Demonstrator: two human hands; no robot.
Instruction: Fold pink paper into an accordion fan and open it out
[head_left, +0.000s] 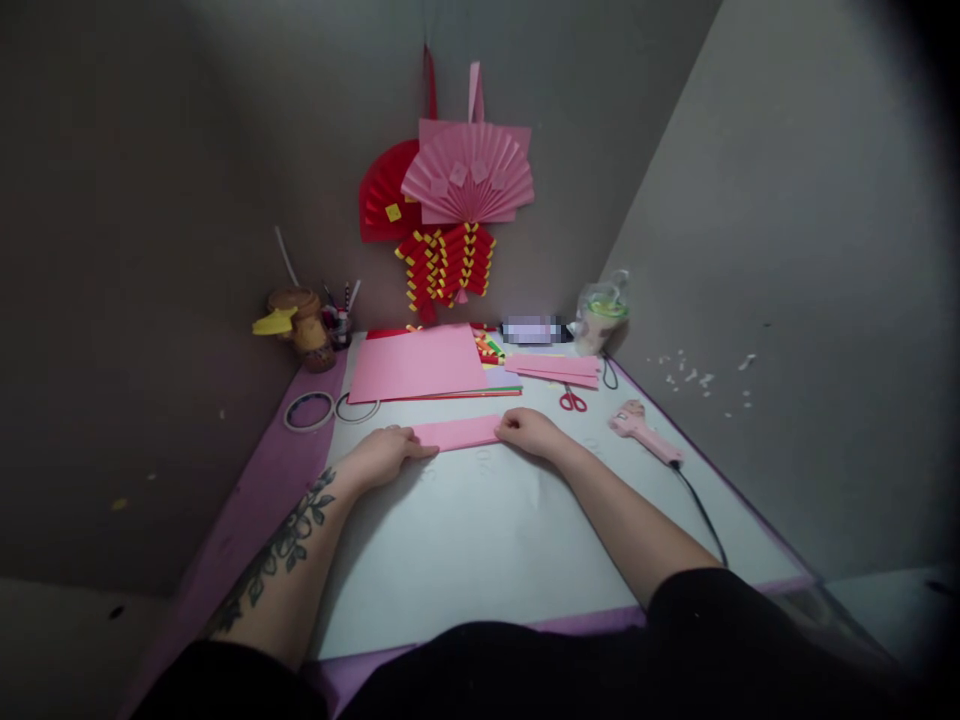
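Observation:
A narrow pink paper strip (460,433) lies across the white sheet, stretched between my two hands. My left hand (384,455) grips its left end, with a finger reaching along the lower edge. At the other end my right hand (529,432) is closed in a pinch on the strip's corner. Just beyond sits a stack of coloured paper with a large pink sheet (420,362) on top. More pink strips (553,369) lie to the right of that stack, and red-handled scissors (573,399) are partly tucked under them.
Two tape rolls (308,411) rest at the left. A pink glue gun (645,432) with a black cord lies at the right edge. Drink cups (600,318) and a pen holder (340,327) stand at the back. Paper fans (472,175) and firecracker ornaments (450,262) hang on the wall.

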